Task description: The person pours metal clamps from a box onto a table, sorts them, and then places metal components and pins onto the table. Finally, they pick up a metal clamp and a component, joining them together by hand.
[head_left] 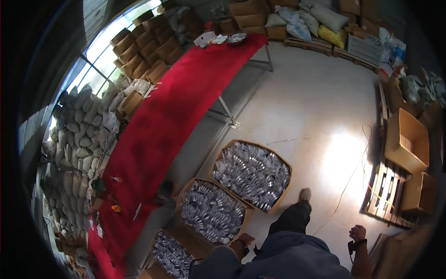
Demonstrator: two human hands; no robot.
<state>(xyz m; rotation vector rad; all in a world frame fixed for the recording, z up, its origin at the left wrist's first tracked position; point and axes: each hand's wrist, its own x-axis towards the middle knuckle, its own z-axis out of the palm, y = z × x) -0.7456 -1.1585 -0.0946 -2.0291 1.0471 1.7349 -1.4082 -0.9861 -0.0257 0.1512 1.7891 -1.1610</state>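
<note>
My left hand (246, 239) hangs by my body, near the edge of a carton (248, 215) of shiny metal parts in clear wrapping. Its fingers look loosely curled, and I see nothing in them. Out to the right, my right hand (357, 232) hangs above the floor with bent fingers and no visible object. A dark band (360, 241) circles that wrist. Wrapped silvery parts (253, 172) fill the farthest carton ahead of me. More wrapped parts (173, 255) lie in a carton at the lower left; my arm and body partly hide it.
A long table with a red cloth (162, 111) curves along the left. Stacked sacks (76, 139) stand beyond it. Pallets (385, 190) with empty brown cartons (407, 141) line the right. A thin cable (341, 202) crosses the pale floor (306, 102) near my shoe (304, 194).
</note>
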